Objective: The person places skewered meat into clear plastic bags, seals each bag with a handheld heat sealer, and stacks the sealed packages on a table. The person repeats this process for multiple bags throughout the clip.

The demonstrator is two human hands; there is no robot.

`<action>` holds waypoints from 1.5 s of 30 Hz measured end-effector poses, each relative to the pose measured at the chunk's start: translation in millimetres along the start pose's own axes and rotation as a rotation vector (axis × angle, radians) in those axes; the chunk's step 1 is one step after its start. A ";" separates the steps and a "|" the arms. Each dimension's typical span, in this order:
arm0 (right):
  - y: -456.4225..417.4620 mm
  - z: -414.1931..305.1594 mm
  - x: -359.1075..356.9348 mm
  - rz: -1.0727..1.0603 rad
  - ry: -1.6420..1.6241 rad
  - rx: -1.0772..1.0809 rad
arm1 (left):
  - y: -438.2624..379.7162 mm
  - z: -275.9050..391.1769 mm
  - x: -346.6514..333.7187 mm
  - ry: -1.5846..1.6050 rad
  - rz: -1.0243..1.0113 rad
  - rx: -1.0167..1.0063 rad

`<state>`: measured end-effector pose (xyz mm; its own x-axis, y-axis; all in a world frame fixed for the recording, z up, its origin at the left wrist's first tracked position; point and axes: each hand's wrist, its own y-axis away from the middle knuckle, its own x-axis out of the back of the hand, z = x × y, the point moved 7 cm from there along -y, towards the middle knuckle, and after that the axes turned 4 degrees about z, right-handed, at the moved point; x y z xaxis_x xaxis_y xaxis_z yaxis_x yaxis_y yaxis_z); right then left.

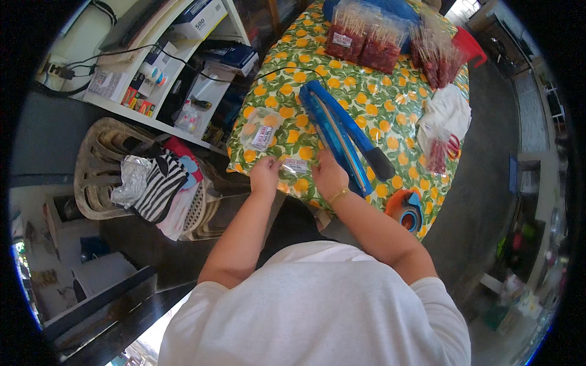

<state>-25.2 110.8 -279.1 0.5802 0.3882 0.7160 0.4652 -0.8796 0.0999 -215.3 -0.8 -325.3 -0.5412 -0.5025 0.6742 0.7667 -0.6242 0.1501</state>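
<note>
A clear plastic bag bearing a printed label (295,165) lies flat at the near edge of the table. My left hand (265,176) pinches its left side between thumb and fingers. At the bag's right side is my right hand (330,174), fingers curled down on the plastic; the fingertips are partly hidden. Just right of that hand lies a blue impulse sealer (336,137), its arm (361,137) swung apart from the base. Beyond my left hand sits a clear plastic tub (249,126) with printed labels (264,137) on it.
Bagged skewers of red meat (361,48) lie at the far end by a blue basket (398,11) and a red plastic container (469,45). At right are a white cloth (446,107), scissors (453,146), a small meat bag (436,158) and a tape dispenser (407,212). A plastic chair (91,169) stands left.
</note>
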 end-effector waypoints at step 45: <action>-326.0 107.2 246.0 0.539 0.046 -0.042 | -286.6 341.3 -203.7 0.134 -0.236 -0.366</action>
<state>37.6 522.5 -209.5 0.6988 -0.1327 0.7029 0.0819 -0.9613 -0.2630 -206.9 484.6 -258.8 -0.7450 -0.3792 0.5488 0.4577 -0.8891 0.0070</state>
